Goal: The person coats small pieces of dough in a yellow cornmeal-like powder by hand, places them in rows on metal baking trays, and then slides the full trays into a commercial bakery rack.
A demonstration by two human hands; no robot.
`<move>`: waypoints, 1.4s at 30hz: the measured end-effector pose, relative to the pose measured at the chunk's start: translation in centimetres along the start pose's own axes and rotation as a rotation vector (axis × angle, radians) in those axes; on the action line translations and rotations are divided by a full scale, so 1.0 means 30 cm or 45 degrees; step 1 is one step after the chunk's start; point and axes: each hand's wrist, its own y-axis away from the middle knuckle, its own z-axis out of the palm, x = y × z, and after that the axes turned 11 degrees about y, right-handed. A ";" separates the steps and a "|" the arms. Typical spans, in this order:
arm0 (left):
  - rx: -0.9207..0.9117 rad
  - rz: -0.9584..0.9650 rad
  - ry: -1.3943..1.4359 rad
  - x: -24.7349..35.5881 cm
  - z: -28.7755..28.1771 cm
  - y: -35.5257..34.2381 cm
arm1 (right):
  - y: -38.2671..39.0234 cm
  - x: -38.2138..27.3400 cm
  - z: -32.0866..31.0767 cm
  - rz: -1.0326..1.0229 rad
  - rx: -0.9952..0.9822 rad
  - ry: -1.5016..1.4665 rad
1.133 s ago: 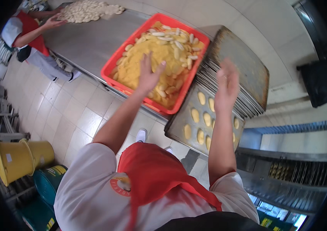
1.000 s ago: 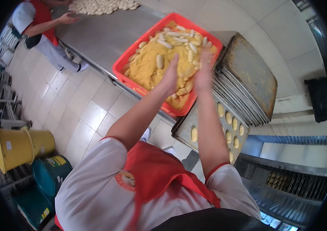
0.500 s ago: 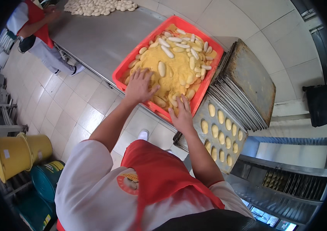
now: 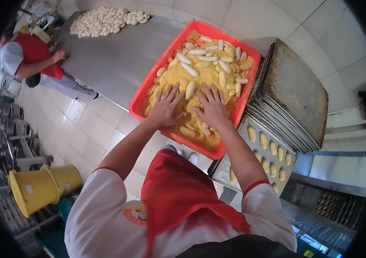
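Bench: bare grey metal [image 4: 105,56] stretched ahead and left of the hands [image 4: 165,112].
Red tub [image 4: 141,98]: stood on the bench, beneath the hands.
Pale dough pieces [image 4: 105,22]: lay heaped well beyond the hands, leftward.
Tray stack [image 4: 297,90]: rose right of the hands, its support hidden.

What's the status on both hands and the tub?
Left hand, right hand: open, spread on yellow powder in red tub. Oblong dough piece between them. More dough pieces strewn around.
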 end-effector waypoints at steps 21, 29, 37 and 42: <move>-0.144 0.238 0.096 -0.211 -0.025 -0.619 | -0.344 0.111 0.056 0.705 -0.064 -0.012; 0.421 -0.019 1.331 -0.007 -0.256 -0.526 | -0.426 0.075 -0.367 0.594 0.445 -0.760; 0.790 0.322 1.437 0.469 -0.480 -0.658 | -0.145 -0.225 0.077 0.681 0.150 -2.423; 0.395 -0.157 0.480 0.335 -0.009 -0.138 | -0.166 -0.127 -0.441 0.391 0.504 -2.849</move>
